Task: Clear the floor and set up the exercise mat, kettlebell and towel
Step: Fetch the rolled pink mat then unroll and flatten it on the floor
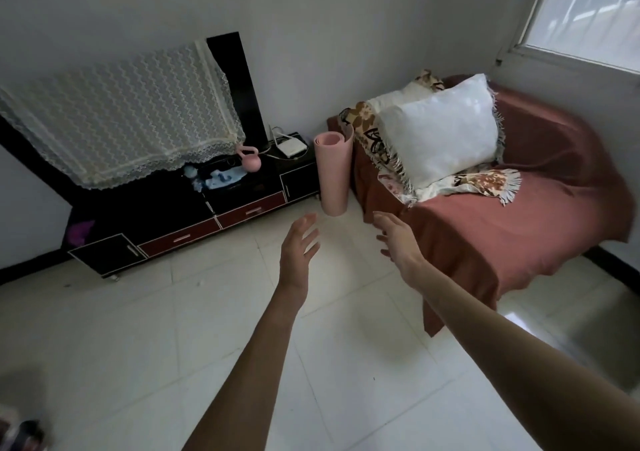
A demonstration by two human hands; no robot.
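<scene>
A rolled pink exercise mat [334, 173] stands upright on the floor between the TV cabinet and the sofa. A pink kettlebell [250, 160] sits on top of the black TV cabinet [180, 222], just left of the mat. My left hand [298, 246] is stretched out below the mat, fingers spread and empty. My right hand [397, 237] reaches beside it, a little to the right, also spread and empty. Neither hand touches the mat. I see no towel that I can name for sure.
A sofa with a red cover [512, 229] fills the right side, with a white pillow [441, 132] and a patterned blanket [474, 182] on it. A lace-covered TV [117, 115] stands on the cabinet. White floor tiles [173, 329] spread in front. A window [588, 11] is at the top right.
</scene>
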